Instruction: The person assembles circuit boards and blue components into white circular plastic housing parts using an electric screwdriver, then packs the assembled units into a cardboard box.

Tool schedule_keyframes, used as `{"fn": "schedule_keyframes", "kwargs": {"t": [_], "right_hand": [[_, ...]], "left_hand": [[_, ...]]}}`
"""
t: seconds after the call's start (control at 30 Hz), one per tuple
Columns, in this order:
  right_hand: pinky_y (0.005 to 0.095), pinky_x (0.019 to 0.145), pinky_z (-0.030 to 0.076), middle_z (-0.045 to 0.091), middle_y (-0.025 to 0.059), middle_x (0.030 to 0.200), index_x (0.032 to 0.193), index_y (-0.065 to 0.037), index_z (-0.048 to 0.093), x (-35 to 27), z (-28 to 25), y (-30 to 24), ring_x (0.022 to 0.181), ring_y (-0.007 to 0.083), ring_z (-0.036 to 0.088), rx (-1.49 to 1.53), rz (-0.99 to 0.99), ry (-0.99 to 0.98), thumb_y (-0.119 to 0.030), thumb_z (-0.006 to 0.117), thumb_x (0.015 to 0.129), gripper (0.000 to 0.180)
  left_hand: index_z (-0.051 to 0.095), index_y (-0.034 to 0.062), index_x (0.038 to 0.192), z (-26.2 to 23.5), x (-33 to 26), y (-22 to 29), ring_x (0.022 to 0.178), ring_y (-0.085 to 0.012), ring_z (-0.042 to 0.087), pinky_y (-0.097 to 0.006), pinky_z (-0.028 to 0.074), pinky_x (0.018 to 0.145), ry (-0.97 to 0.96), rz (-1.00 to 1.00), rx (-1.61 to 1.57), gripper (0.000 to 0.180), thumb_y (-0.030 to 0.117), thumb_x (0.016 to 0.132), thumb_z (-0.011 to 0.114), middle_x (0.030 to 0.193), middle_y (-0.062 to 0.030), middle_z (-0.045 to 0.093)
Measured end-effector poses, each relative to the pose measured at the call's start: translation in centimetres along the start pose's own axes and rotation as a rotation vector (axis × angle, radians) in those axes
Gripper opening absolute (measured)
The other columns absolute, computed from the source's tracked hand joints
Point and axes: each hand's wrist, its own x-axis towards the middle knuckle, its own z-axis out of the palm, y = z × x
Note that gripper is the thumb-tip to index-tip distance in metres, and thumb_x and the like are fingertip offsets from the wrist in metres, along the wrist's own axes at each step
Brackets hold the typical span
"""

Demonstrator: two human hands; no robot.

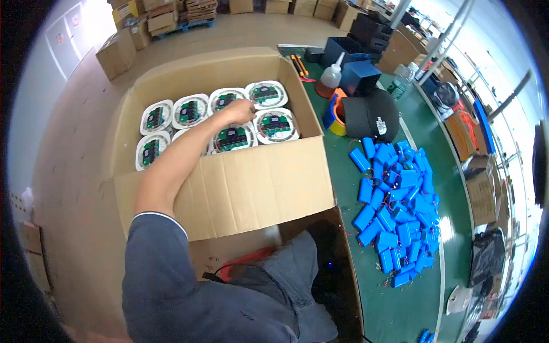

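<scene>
The left grip [238,112] reaches in with curled fingers among white rounded units with green circuit boards [277,124]; whether it is holding anything cannot be told. These units sit in two rows inside an open cardboard box [251,191]. To the right, a green table [394,320] bears a heap of blue packs [405,200] with red wires, a black cap [366,116] and a squeeze bottle [329,80].

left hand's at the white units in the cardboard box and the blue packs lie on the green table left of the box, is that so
Side is wrong: the head view shows the blue packs on the green table to the right of the cardboard box.
</scene>
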Motion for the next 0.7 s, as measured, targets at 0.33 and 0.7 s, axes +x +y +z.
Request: {"fn": "schedule_keyframes", "kwargs": {"t": [0.33, 0.7], "right_hand": [[0.0479, 0.087, 0.038, 0.051, 0.0165, 0.114, 0.127, -0.01, 0.04, -2.6, -7.0, 0.2, 0.103, 0.0289, 0.05, -0.446, 0.152, 0.246, -0.023, 0.072, 0.069, 0.068], [0.0429, 0.08, 0.039, 0.052, 0.0157, 0.108, 0.119, -0.004, 0.044, -0.1, -5.6, 0.5, 0.095, 0.0266, 0.051, -0.382, 0.027, 0.331, -0.018, 0.072, 0.069, 0.059]], "left_hand": [[0.062, -0.0059, 0.083, 1.2, 6.2, 1.0, 0.063, -0.0274, 0.065, -0.035, 0.053, 0.05, 0.008, -0.645, -0.425, 0.016, 0.005, 0.077, 0.051, 0.091, -0.021, 0.062], [0.053, -0.0028, 0.099, 2.7, 7.7, 3.8, 0.069, -0.0259, 0.056, -0.03, 0.05, 0.043, 0.597, -1.025, -1.429, 0.019, -0.004, 0.08, 0.052, 0.1, -0.0161, 0.053]]}}
